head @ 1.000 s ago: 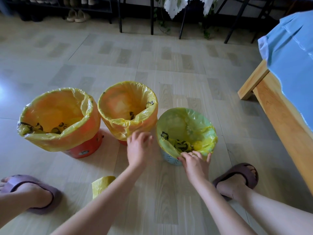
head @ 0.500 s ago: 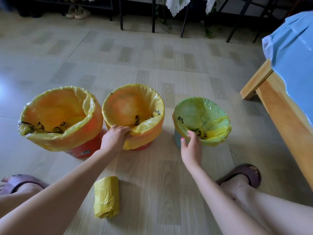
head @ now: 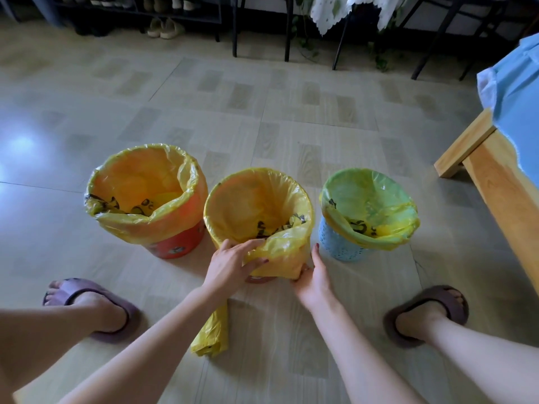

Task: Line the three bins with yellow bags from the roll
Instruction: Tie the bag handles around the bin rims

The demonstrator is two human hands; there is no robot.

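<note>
Three bins stand in a row on the floor, each with a yellow bag folded over its rim: a red bin (head: 175,243) on the left, a middle bin (head: 259,279) almost wholly covered by its yellow bag (head: 277,252), and a smaller blue perforated bin (head: 338,246) on the right. My left hand (head: 230,265) grips the bag's folded edge at the near rim of the middle bin. My right hand (head: 313,277) presses against that bin's right lower side, holding it. The roll of yellow bags (head: 211,333) lies on the floor under my left forearm.
My feet in purple slippers (head: 96,304) (head: 425,312) rest on either side. A wooden bed frame (head: 495,182) with a blue sheet runs along the right. Dark chair and table legs (head: 288,27) and a shoe rack stand at the far wall.
My right hand left the blue bin and moved to the middle bin's right side. My left hand shifted along the middle bin's near rim. The view tilted, and the bins now stand apart.
</note>
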